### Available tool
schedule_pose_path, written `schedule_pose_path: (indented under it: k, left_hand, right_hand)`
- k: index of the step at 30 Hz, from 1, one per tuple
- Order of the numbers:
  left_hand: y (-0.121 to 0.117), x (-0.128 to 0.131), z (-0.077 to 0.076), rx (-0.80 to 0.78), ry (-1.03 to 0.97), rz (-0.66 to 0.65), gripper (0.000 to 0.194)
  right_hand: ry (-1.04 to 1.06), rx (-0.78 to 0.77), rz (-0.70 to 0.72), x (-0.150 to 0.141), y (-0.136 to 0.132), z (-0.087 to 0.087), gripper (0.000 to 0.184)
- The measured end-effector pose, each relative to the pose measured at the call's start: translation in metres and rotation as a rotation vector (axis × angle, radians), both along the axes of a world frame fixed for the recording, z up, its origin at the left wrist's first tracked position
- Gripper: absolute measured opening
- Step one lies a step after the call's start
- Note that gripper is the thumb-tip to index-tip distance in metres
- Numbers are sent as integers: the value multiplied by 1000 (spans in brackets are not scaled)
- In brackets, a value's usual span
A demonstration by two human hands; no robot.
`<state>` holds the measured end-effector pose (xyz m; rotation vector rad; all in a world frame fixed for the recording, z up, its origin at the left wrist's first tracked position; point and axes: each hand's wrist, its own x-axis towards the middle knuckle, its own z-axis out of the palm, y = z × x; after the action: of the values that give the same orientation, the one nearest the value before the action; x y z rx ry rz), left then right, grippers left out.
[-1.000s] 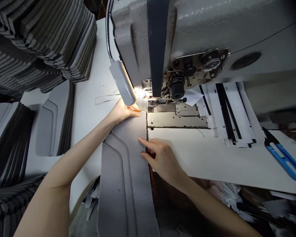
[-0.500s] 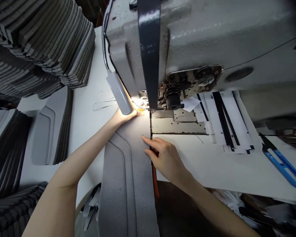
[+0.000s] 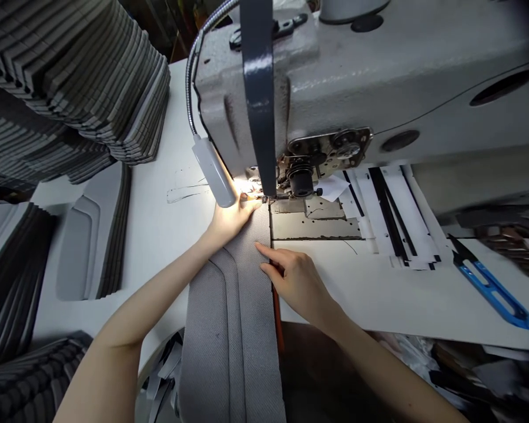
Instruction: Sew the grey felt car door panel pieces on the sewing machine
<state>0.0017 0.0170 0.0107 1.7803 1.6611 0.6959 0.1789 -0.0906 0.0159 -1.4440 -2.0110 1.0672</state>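
A grey woven fabric panel (image 3: 255, 305) with curved stitched lines runs from the sewing machine's needle area down over the table's near edge. My left hand (image 3: 231, 220) rests on its far end beside the presser foot (image 3: 265, 198). The thumb is stretched toward the foot, while a lamp (image 3: 215, 173) and its glare partly hide the other fingers. On the panel's right edge lies my right hand (image 3: 293, 273), open, index finger and thumb extended and apart on the fabric. Its remaining fingers are curled and partly hidden. The sewing machine (image 3: 326, 88) stands over the far end.
Tall stacks of grey panels (image 3: 97, 76) stand at the left, with shaped grey pieces (image 3: 77, 247) nearer. White and black strips (image 3: 392, 217) lie right of the needle. Blue thread snips (image 3: 494, 288) rest on the white table (image 3: 330, 288). Scraps hang below the table edge.
The view has shifted, showing more of the machine's top. My left hand is slightly nearer me and shows more from behind the lamp. My right hand stays at nearly the same place on the panel.
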Motion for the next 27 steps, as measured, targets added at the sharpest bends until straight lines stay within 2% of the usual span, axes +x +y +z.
schedule_pose_path:
  k: [1, 3, 5, 7, 10, 12, 13, 17, 19, 22, 27]
  left_hand:
    - [-12, 4, 3, 116, 116, -59, 8]
    - [-36, 10, 8, 294, 287, -206, 18]
    - [-56, 13, 7, 384, 361, -299, 29]
    - [-68, 12, 3, 454, 390, -326, 37]
    - [-71, 8, -5, 547, 388, -337, 39]
    - [-69, 6, -8, 578, 370, -346, 38]
    - [-67, 6, -9, 585, 365, -350, 39]
    - [-66, 7, -8, 616, 365, -353, 39]
    - [-66, 8, -7, 616, 364, -348, 39]
    - [-66, 8, -8, 605, 353, -342, 37]
    - [-68, 9, -8, 563, 335, -316, 36]
  right_hand:
    - [3, 5, -3, 0, 1, 0, 44]
    - [2, 14, -3, 0, 2, -2, 41]
    - [-8, 23, -9, -2, 1, -2, 37]
    - [-11, 29, -17, -3, -1, 0, 35]
    - [-23, 30, 12, 2, -4, 8, 36]
    - [-97, 55, -10, 16, -3, 15, 30]
    - [-165, 89, -68, 26, -2, 17, 26]
    - [-559, 287, -497, 79, 10, 22, 24]
    - [-700, 321, -604, 101, 18, 20, 22]
    - [-751, 288, -571, 120, 26, 20, 26]
    - [-563, 241, -485, 142, 32, 25, 26]
